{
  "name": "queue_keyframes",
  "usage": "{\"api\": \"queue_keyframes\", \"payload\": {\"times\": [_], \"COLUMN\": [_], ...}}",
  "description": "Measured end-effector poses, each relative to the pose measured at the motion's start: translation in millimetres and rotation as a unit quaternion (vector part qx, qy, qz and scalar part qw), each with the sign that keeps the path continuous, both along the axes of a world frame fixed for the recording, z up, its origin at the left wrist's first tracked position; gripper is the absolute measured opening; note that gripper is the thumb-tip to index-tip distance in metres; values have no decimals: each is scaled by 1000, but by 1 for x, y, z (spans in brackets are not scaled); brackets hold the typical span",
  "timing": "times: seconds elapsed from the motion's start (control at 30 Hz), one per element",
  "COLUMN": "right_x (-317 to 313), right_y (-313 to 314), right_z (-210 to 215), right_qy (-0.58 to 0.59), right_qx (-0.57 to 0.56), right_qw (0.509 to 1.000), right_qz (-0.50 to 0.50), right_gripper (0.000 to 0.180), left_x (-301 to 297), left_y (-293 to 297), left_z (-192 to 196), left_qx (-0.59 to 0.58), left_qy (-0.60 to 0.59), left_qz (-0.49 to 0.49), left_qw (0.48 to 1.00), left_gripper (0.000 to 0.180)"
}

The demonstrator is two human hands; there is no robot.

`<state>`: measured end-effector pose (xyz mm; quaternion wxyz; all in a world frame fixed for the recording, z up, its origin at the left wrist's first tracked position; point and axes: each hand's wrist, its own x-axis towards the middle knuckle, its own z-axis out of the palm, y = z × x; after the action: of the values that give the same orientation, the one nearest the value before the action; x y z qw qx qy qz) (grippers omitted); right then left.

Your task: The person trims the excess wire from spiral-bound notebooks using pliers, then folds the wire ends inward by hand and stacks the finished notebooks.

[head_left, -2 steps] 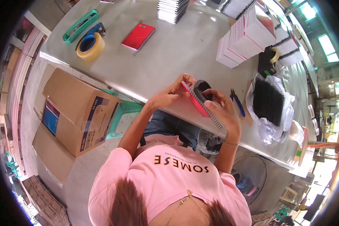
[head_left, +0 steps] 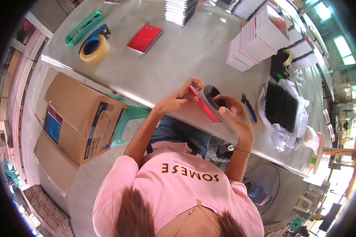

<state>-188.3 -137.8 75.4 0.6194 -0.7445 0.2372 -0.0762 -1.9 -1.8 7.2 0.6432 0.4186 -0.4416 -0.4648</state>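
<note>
My left hand (head_left: 182, 95) grips a small red notebook (head_left: 206, 107) by its far left end, above the front edge of the table. A dark spiral wire coil (head_left: 214, 106) runs along the notebook's upper edge, and its loose end sticks out past the lower right corner. My right hand (head_left: 238, 114) is curled at that coil, thumb and fingertips beside it; their exact contact is partly hidden. Just behind the notebook stands a black ring-shaped thing (head_left: 210, 91), close to my right fingertips. Blue-handled pliers (head_left: 249, 108) lie right of my right hand.
Another red spiral notebook (head_left: 144, 38) lies farther back on the metal table (head_left: 190, 59). Tape rolls (head_left: 95, 53) and a green basket (head_left: 84, 27) sit at left. Stacked notebooks (head_left: 257, 41) and a bundle of black coils (head_left: 281, 106) stand right. A cardboard box (head_left: 79, 118) is below left.
My right fingers have shifted slightly right, away from the black ring, and the coil's loose end has moved a little right. My left hand and the notebook stay nearly still.
</note>
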Motion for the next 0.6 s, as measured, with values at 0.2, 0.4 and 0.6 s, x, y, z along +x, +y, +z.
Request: {"api": "queue_keyframes", "payload": {"times": [0.2,0.4,0.6], "right_x": [9,-5,-2], "right_y": [-1,-2,-6], "right_z": [-15,1,-22], "right_qy": [-51,-7,3], "right_qx": [35,47,40], "right_qw": [997,999,999], "right_qz": [-40,-18,-12], "right_gripper": [36,44,39], "left_x": [1,6,0], "left_y": [0,4,-1], "left_z": [-4,2,12], "left_qx": [-12,-1,14], "left_qy": [7,-10,-1], "left_qz": [-6,-27,-10], "left_qw": [1000,1000,1000], "left_gripper": [65,69,86]}}
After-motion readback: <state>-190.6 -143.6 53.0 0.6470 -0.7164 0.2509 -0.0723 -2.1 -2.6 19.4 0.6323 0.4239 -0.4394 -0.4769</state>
